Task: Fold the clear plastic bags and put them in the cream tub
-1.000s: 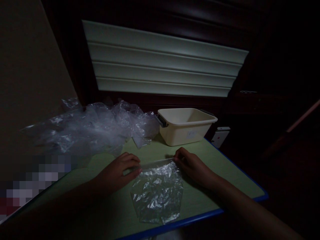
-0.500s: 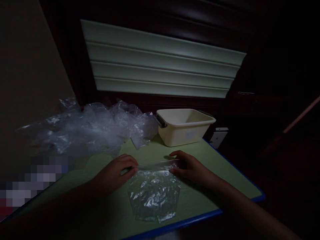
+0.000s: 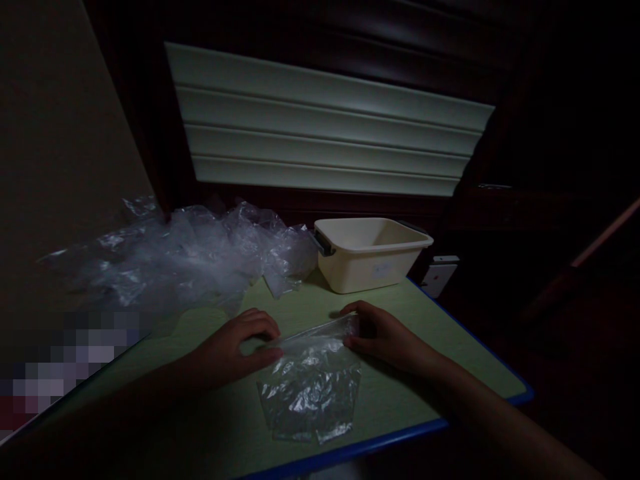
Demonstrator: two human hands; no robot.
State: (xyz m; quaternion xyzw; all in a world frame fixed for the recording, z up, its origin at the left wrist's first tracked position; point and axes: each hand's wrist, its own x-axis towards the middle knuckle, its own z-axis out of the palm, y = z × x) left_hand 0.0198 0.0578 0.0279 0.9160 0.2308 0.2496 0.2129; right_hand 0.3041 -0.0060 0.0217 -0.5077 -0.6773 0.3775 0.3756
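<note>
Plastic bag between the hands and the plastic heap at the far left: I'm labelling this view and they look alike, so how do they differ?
The plastic bag lies fairly flat, with wrinkles; the plastic heap is bunched and piled up. The bag is much smaller than the heap. The bag is between the left hand and right hand, while the heap sits apart from both. Both are see-through, shiny plastic.
</note>
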